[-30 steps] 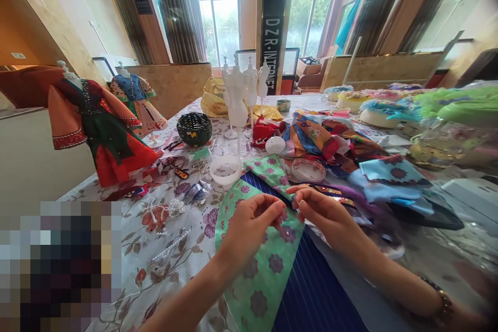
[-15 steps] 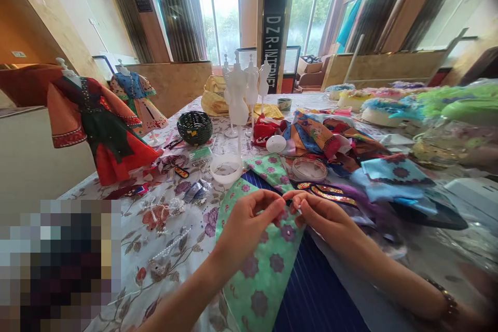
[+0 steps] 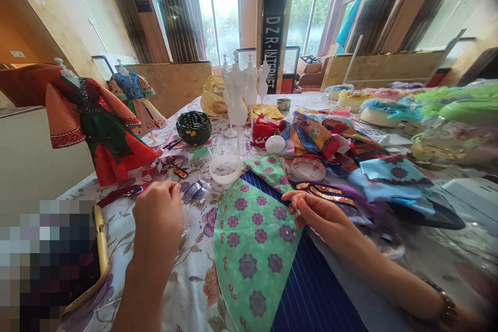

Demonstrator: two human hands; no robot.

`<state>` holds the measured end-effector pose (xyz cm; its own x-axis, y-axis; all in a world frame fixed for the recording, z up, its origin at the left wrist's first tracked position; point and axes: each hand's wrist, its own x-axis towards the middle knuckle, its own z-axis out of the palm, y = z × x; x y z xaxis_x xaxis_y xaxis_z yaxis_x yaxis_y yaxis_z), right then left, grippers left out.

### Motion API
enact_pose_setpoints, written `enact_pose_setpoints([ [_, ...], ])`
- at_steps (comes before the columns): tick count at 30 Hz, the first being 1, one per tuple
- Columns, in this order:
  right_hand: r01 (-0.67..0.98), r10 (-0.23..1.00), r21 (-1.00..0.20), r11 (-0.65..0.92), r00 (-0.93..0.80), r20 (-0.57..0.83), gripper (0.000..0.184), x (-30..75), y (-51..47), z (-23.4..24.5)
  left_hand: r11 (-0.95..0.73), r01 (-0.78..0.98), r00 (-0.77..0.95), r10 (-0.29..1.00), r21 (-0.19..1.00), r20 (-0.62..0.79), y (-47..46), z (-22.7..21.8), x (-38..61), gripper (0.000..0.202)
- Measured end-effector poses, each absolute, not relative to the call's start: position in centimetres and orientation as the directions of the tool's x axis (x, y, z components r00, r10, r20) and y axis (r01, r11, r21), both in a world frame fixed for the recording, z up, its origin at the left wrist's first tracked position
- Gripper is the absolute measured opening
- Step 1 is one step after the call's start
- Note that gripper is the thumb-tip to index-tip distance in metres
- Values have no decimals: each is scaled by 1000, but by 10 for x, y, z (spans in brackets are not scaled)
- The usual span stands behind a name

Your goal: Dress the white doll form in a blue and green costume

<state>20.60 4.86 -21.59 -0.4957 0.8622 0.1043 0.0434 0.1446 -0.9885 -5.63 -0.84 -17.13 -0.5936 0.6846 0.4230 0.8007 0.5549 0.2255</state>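
Note:
A green piece of cloth with purple flowers (image 3: 247,236) lies before me over dark blue striped fabric (image 3: 311,280). Above its right edge is my right hand (image 3: 319,212), thumb and fingertips pinched together on something too small to make out. My left hand (image 3: 159,212) is lowered over the flowered tablecloth, left of the green cloth. Its fingers are curled, and the fingertips are hidden behind the back of the hand. Close by it lies a small clear packet (image 3: 196,192).
A white ring-shaped base (image 3: 225,168) and a clear round ring (image 3: 308,170) stand behind the green cloth. Farther back are white dress forms (image 3: 236,93), a dark woven basket (image 3: 193,128) and heaped fabrics (image 3: 319,135). Dressed forms (image 3: 93,119) stand left, beside a yellow-edged phone (image 3: 101,249).
My left hand has left my right hand and moved left, over the spot where the bead strands lay. More of the green cloth is uncovered. My right hand stays nearly in place, still pinched.

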Motion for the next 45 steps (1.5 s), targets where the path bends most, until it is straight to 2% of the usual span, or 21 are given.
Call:
enact_pose_setpoints([
  [3, 68, 865, -985, 159, -491, 106, 34, 207, 50, -218, 661, 735, -667, 667, 151, 332, -12, -174, -64, 24],
  [7, 130, 852, -946, 297, -483, 202, 31, 206, 51, -221, 714, 684, -724, 639, 151, 259, -14, -175, -69, 14],
  [11, 235, 778, -818, 525, -521, 350, 23, 206, 53, -224, 707, 690, -718, 643, 154, 266, -15, -178, -73, 13],
  [14, 344, 738, -695, 631, -541, 403, 15, 209, 58, -227, 692, 702, -709, 652, 172, 270, -16, -182, -77, 15],
  [18, 409, 700, -610, 679, -611, 369, 14, 217, 63, -226, 700, 700, -706, 648, 142, 285, -17, -185, -80, 15],
  [21, 458, 687, -566, 685, -666, 291, 13, 221, 64, -221, 724, 683, -716, 634, 102, 294, -17, -184, -78, 18],
  [25, 517, 699, -543, 661, -687, 197, 9, 222, 63, -218, 715, 678, -727, 618, 170, 298, -19, -183, -76, 11],
  [30, 456, 647, -532, 713, -721, 248, 6, 221, 64, -221, 660, 709, -704, 641, 247, 307, -24, -181, -74, 7],
  [34, 412, 596, -504, 759, -750, 285, 11, 222, 63, -224, 629, 739, -672, 662, 240, 332, -22, -177, -64, 13],
  [37, 409, 599, -507, 759, -745, 294, 14, 222, 63, -222, 516, 825, -559, 687, 230, 465, -14, -178, -51, 16],
  [40, 412, 639, -536, 737, -682, 354, 19, 222, 63, -217, 271, 927, -372, 730, 257, 573, -6, -183, -34, 17],
  [43, 419, 703, -597, 684, -598, 386, 20, 222, 65, -215, -97, 918, -149, 815, 385, 560, -3, -193, -14, 21],
  [45, 415, 734, -636, 650, -561, 384, 19, 222, 65, -215, -307, 798, 0, 861, 519, 509, -2, -199, -1, 25],
])
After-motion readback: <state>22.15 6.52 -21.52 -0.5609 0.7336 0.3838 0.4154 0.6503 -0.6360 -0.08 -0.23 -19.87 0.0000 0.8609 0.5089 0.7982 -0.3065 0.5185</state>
